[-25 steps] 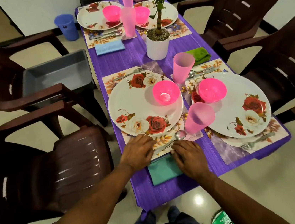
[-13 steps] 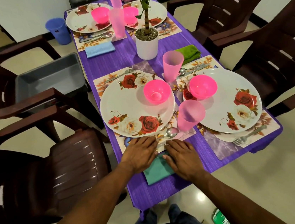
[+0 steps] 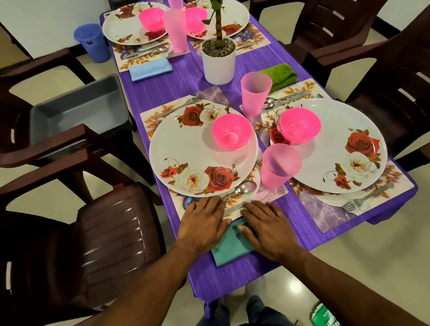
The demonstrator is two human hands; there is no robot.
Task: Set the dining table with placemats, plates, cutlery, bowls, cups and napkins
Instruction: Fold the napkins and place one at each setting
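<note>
Four pink bowls (image 3: 232, 131) on plates (image 3: 180, 151)

Purple tablecloth (image 3: 172, 86). White plates (image 3: 188, 150) with red and white roses. Bright pink bowls (image 3: 232, 133), pale pink cups (image 3: 255, 94). Beside the near plate: teal napkin (image 3: 231, 247).

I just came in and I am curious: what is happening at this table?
A person is setting the purple table. Both hands lie flat on a teal napkin at the near edge: left hand, right hand. Just beyond them lie a spoon and a floral plate with a pink bowl. All four places already have plates, bowls and cups.
</note>
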